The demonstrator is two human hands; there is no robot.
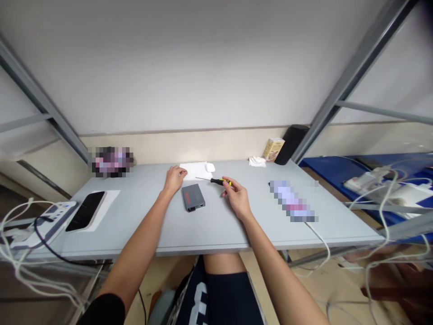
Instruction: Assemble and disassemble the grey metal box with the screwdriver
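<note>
My right hand (237, 198) holds a screwdriver by its black and yellow handle (219, 181), and the thin metal shaft points left. Below the shaft lies a flat grey box (193, 197) with orange-red marking on top and ports along its near edge. My left hand (175, 178) is at the left edge of a white sheet of paper (194, 170), beyond the box. Its fingers are bent and drawn together; anything small between them is hidden. A small white rounded case (210, 167) sits on the right part of the sheet.
To the left are a black-screened phone (88, 210) on white paper and a power strip (50, 225) with tangled cables. A blurred-out device (292, 201) with a white cable lies right. Crumpled tissue (257, 161), a small carton (274, 150) and a black speaker-like object (291, 143) stand back right.
</note>
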